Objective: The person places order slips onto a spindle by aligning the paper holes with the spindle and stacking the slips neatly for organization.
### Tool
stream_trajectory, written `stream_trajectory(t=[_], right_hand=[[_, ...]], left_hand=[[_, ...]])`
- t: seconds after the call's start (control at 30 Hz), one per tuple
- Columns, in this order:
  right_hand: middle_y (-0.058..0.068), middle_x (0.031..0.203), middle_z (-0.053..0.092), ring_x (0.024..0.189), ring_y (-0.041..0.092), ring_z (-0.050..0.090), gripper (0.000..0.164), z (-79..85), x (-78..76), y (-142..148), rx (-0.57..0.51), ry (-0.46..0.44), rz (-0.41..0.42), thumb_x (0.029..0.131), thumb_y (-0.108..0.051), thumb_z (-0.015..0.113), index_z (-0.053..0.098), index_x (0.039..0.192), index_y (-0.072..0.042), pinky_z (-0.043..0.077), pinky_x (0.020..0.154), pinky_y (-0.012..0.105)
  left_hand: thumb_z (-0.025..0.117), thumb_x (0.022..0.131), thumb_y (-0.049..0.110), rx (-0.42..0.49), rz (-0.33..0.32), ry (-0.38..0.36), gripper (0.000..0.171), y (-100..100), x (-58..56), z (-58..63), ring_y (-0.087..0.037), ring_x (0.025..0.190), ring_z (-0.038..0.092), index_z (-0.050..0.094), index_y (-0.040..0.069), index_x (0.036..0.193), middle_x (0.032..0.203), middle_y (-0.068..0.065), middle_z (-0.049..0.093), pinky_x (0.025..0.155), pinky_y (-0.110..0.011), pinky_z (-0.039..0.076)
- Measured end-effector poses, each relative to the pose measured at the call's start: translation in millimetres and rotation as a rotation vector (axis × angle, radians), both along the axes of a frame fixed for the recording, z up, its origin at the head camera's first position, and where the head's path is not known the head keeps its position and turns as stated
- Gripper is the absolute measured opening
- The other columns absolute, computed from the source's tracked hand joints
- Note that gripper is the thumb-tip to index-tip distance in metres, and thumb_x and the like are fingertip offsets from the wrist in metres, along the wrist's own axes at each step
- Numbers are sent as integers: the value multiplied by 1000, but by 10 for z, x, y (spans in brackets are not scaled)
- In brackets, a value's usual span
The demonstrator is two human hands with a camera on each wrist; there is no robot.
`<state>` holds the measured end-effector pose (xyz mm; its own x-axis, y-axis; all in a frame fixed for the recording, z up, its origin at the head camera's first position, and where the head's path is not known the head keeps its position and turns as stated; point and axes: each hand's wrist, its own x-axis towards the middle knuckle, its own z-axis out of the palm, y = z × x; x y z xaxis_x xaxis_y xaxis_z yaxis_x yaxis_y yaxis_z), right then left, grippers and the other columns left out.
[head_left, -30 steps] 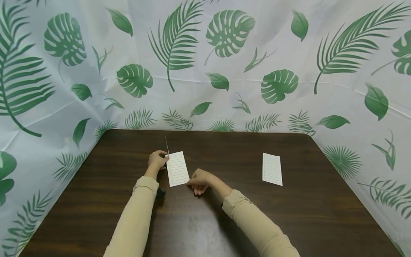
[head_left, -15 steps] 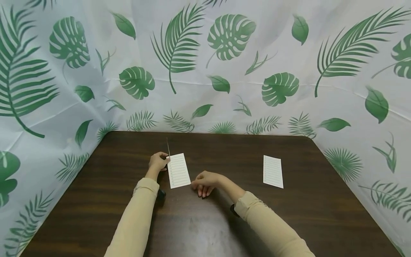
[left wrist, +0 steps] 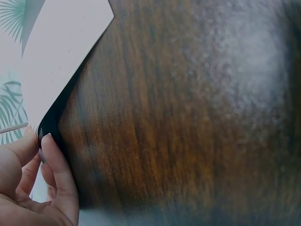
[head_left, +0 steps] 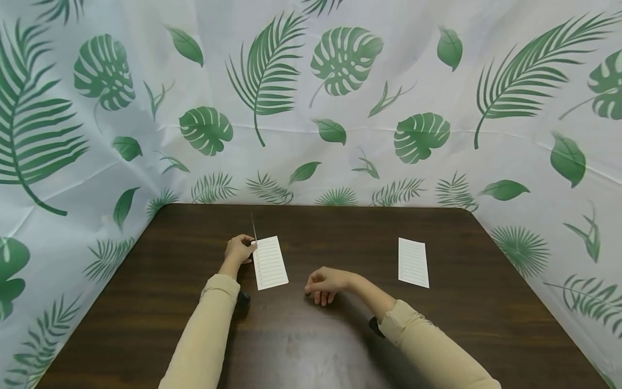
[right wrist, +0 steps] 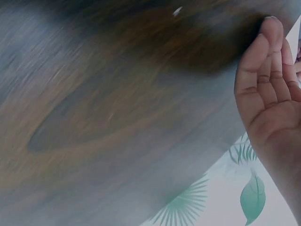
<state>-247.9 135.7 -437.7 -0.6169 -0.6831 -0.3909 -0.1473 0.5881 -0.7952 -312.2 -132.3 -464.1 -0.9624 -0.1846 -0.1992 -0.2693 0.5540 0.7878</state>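
A white sheet with ruled lines [head_left: 270, 263] slants up from left of the table's middle. My left hand [head_left: 239, 250] pinches its left edge between thumb and fingers. The left wrist view shows the white sheet [left wrist: 70, 42] reaching up from the fingertips, raised over the wood. From the same fingers rises a thin, narrow strip [head_left: 254, 227]; its kind cannot be told. My right hand [head_left: 328, 282] is to the sheet's right, apart from it, fingers loosely bent. In the right wrist view nothing shows in the right hand [right wrist: 270, 89].
A second ruled white sheet [head_left: 413, 262] lies to the right on the dark wooden table [head_left: 340, 335]. A white cloth with green leaves [head_left: 291, 108] hangs behind the table and along its sides. Black wrist devices show under both wrists, the left device [head_left: 243, 300] more plainly.
My right hand has let go of the sheet's lower right corner and moved away to the right. My left hand keeps its pinch on the sheet.
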Motion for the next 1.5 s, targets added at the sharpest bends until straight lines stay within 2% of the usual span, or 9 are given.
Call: stream_trajectory(t=[0.2, 0.4, 0.63, 0.8, 0.97, 1.13, 1.23, 1.37, 1.5], right_hand=[[21, 79, 67, 64, 23, 64, 23, 43, 16, 163, 18, 101, 41, 98, -16, 50, 61, 105, 3, 56, 58, 32], [18, 79, 66, 65, 22, 62, 23, 70, 14, 370, 10, 150, 31, 97, -17, 51, 61, 105, 2, 54, 58, 30], [14, 84, 65, 71, 20, 62, 22, 118, -9, 660, 28, 259, 13, 96, -17, 53, 59, 105, 2, 56, 62, 31], [19, 98, 65, 80, 23, 63, 22, 181, -41, 906, 22, 344, -30, 96, -14, 54, 58, 106, 6, 57, 67, 28], [21, 100, 66, 83, 26, 65, 23, 249, -58, 1166, 23, 427, -84, 95, -13, 56, 58, 106, 6, 55, 68, 24], [11, 92, 67, 79, 15, 61, 18, 325, -84, 1425, 62, 587, -145, 91, -12, 61, 61, 103, 3, 51, 65, 23], [4, 86, 65, 76, 10, 57, 15, 300, -101, 1592, 103, 680, -186, 89, -8, 63, 61, 100, 2, 50, 63, 23], [5, 85, 64, 76, 15, 57, 13, 232, -114, 1797, 198, 795, -234, 86, -6, 65, 62, 97, 1, 51, 63, 29], [14, 93, 66, 84, 29, 61, 20, 177, -125, 1952, 282, 866, -281, 84, -9, 68, 62, 99, 2, 54, 73, 44]], left_hand=[[60, 92, 15, -14, -4, 1, 27, -17, 2, -45, -6, 48, 49, 59, 2, 115, 129, -27, 48, 47, -17, 53], [59, 92, 16, -27, -7, 27, 27, -15, 0, -61, -6, 47, 49, 60, 4, 116, 127, -27, 50, 46, -17, 52], [60, 92, 16, -35, -13, 42, 27, -22, 8, -60, -5, 47, 48, 60, 4, 116, 121, -26, 54, 47, -17, 53], [59, 92, 15, -18, -10, 25, 26, -25, 20, -30, -7, 49, 50, 59, 3, 116, 124, -26, 52, 48, -18, 53], [59, 93, 16, -19, -11, 19, 26, -26, 12, -40, -7, 49, 49, 59, 3, 117, 127, -26, 49, 47, -17, 53], [59, 93, 16, -19, -7, 31, 25, -19, -14, -34, -6, 49, 48, 59, 4, 115, 127, -26, 48, 47, -17, 53], [59, 93, 16, -20, -5, 21, 26, -24, -16, -42, -6, 48, 49, 59, 4, 115, 127, -26, 49, 47, -17, 53], [60, 92, 16, -26, -6, 6, 26, -30, -4, -50, -6, 47, 49, 59, 4, 115, 128, -28, 48, 46, -18, 53], [60, 92, 16, -26, -3, 18, 26, -24, 1, -50, -5, 46, 49, 59, 4, 115, 127, -27, 49, 46, -17, 52]])
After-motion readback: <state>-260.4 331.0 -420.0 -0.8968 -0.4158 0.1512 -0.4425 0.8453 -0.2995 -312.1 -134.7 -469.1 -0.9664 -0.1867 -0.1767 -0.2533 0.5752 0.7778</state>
